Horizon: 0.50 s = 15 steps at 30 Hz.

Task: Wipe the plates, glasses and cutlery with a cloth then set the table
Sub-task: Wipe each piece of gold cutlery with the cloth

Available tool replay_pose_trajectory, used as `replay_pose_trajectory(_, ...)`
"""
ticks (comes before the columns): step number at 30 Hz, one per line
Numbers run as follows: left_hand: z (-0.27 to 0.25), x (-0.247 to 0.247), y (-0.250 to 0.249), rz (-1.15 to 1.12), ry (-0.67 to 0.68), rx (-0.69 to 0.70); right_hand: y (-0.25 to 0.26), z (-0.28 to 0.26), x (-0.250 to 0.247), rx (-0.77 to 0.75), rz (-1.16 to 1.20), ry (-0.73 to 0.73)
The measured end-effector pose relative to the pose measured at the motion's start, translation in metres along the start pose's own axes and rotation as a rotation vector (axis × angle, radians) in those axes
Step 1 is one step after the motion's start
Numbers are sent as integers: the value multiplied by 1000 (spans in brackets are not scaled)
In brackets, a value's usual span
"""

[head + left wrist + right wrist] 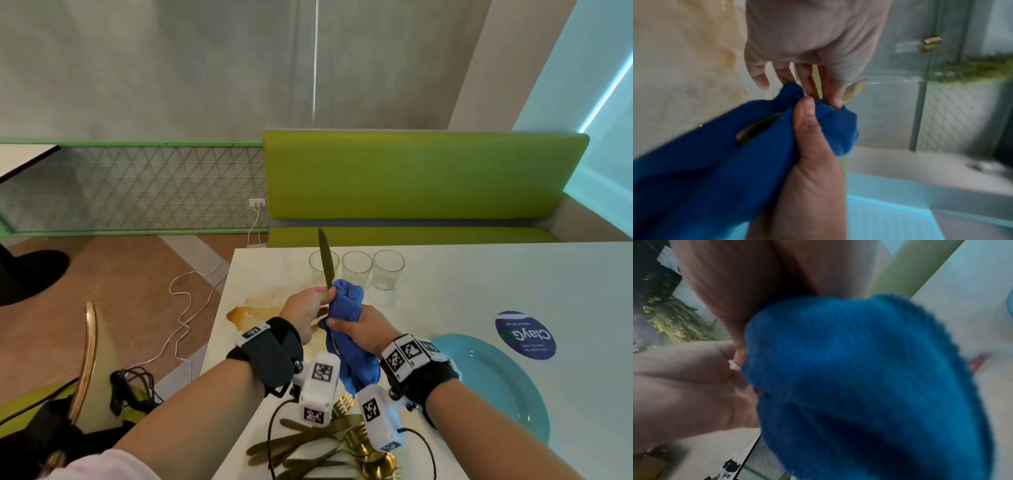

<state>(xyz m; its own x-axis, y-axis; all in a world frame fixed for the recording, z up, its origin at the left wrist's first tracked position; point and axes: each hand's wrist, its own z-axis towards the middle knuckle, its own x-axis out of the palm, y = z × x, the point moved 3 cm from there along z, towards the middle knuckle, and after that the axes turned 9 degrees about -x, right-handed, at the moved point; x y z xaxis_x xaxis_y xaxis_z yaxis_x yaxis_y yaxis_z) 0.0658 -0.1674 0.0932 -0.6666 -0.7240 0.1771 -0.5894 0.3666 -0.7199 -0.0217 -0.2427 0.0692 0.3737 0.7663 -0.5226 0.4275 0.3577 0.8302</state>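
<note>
The head camera looked down and forward over both forearms, across the table point(479, 284) toward a green bench point(424, 178). Each wrist camera sat very close — blurred — along its hand; all three views shared the blue cloth point(346, 308) point(715, 154) point(859, 378).

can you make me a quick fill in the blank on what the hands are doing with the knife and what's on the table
1. The knife is being wiped with a ____ cloth.
2. Behind the hands stand ____ empty glasses.
3. The right hand grips the ____.
4. The plate on the table is light ____.

Missing words: blue; three; cloth; blue
</note>
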Motion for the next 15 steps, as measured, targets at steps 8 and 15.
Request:
replay_pose_trajectory(8,12,-13,1,-111,-4,-59,-9,3,1,-18,30,117)
replay_pose_trajectory(15,4,-44,3,237,-153,46,-41,-8,-12,84,-84,12)
